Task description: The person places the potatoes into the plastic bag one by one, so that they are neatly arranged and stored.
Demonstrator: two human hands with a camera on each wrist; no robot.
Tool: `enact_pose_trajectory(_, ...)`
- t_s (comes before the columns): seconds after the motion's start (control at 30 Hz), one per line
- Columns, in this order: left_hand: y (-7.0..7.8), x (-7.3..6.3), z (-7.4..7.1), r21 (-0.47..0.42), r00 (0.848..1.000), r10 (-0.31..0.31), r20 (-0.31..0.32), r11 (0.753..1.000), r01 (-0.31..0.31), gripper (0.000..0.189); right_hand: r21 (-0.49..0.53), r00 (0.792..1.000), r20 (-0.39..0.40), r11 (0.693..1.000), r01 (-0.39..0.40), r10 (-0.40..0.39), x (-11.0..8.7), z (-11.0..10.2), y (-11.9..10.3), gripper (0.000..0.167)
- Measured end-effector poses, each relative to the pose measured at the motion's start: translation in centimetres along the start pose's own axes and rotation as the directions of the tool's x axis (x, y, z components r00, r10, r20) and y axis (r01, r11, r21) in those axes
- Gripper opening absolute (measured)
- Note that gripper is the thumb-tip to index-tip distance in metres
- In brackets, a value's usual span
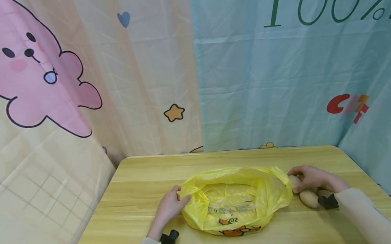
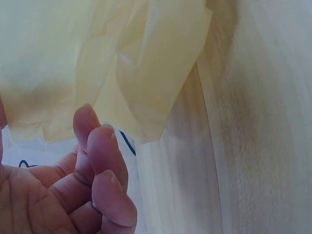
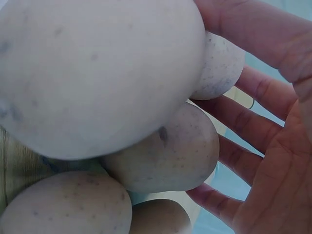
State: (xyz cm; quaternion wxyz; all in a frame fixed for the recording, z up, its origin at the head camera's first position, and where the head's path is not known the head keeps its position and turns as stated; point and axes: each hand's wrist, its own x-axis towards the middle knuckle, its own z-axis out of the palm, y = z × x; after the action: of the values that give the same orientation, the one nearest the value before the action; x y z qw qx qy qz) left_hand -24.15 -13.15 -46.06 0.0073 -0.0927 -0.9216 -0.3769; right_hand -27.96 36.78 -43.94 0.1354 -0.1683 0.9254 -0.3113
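Note:
A yellow plastic bag [image 1: 237, 218] with its mouth spread wide rests on the table, printed lettering visible on it. My left hand [image 1: 170, 205] pinches the bag's left rim between thumb and fingers; in the left wrist view the thin plastic [image 2: 146, 73] hangs beyond the curled fingers [image 2: 107, 151]. At the bag's right side, my right hand [image 1: 311, 178] grips a potato [image 1: 294, 183]. The right wrist view shows this large pale potato [image 3: 97, 73] close up, with several more potatoes [image 3: 165, 151] behind and below it. Another potato [image 1: 309, 198] lies under the right hand.
The wooden table [image 1: 144, 175] has rounded back corners. Patterned curtains [image 1: 264, 74] hang behind it and along both sides. Black wrist camera mounts [image 1: 170, 239] sit at both wrists, the right one close to the potatoes.

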Motion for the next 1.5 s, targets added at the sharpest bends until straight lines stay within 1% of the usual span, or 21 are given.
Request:
enact_pose_trajectory(0.23, 0.0, 0.0, 0.0, -0.003, 1.000, -0.006, 0.002, 1.000, 0.006, 0.055, 0.039, 1.000, 0.026, 0.999, -0.019, 0.018, 0.1, 0.1, 0.2, 0.060)
enact_pose_trajectory(0.67, 0.0, -0.1, -0.3, 0.007, 1.000, -0.006, -0.010, 1.000, 0.006, 0.055, 0.071, 0.999, 0.035, 0.997, -0.005, 0.003, 0.2, 0.2, 0.6, 0.060)
enact_pose_trajectory(0.87, 0.0, 0.0, -0.3, 0.008, 1.000, -0.002, -0.017, 1.000, 0.002, 0.055, 0.072, 1.000, 0.027, 0.997, 0.006, -0.008, 0.2, 0.3, 0.8, 0.058)
enact_pose_trajectory(1.0, 0.1, 0.1, -0.2, 0.013, 1.000, 0.000, -0.018, 1.000, 0.000, 0.056, 0.050, 0.999, 0.015, 0.998, 0.033, -0.033, 0.2, 0.4, 1.0, 0.057)
enact_pose_trajectory(1.03, 0.1, 0.1, -0.2, 0.015, 1.000, 0.009, -0.018, 1.000, -0.008, 0.056, 0.042, 0.999, 0.011, 0.998, 0.037, -0.038, 0.2, 0.4, 1.1, 0.057)
enact_pose_trajectory(1.23, 0.1, 0.0, -0.2, 0.013, 1.000, 0.012, -0.017, 1.000, -0.012, 0.056, 0.016, 0.999, -0.005, 0.999, 0.050, -0.050, 0.1, 0.4, 1.0, 0.057)
enact_pose_trajectory(1.5, 0.1, -0.1, -0.2, 0.003, 1.000, 0.003, -0.006, 1.000, -0.003, 0.055, 0.016, 0.997, -0.017, 0.997, 0.076, -0.075, 0.0, 0.5, 1.1, 0.056)
